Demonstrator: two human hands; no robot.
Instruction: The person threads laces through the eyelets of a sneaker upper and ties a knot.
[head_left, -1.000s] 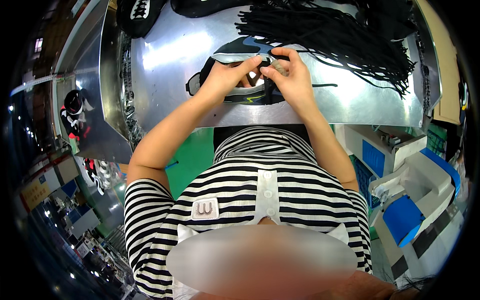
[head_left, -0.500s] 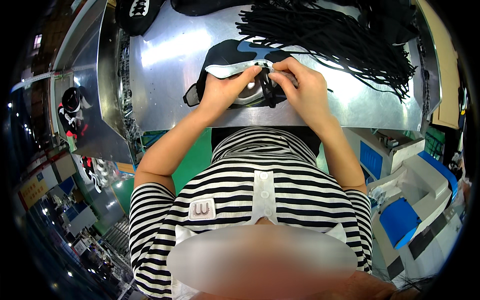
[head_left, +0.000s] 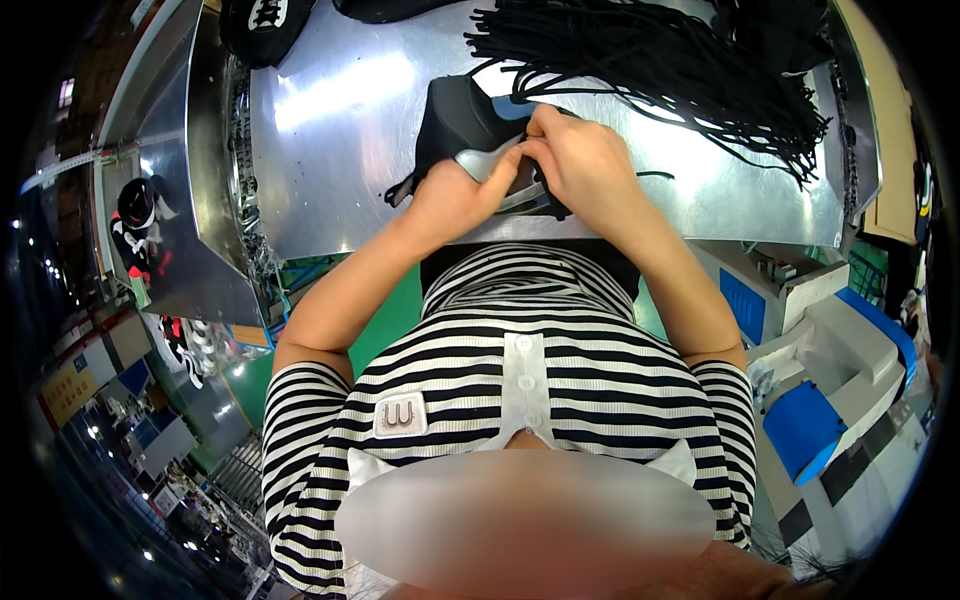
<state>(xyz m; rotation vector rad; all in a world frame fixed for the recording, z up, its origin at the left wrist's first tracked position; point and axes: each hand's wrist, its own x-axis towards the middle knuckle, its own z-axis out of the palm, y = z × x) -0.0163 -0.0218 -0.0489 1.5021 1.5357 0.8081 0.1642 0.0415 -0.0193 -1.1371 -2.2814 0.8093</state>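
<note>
Shoe (head_left: 470, 125) now tilted upward between both hands (head_left: 525, 170).

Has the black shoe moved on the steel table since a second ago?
Yes. The black shoe now stands tipped up, closer to the lace pile, held by both hands.

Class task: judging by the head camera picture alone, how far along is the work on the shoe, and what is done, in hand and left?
Done: little shows as finished; no lace is clearly threaded. In hand: the left hand and right hand both grip the black shoe on the metal table, fingers working at its top. Left: a big pile of black laces lies beyond, and another shoe waits at the far edge.
</note>
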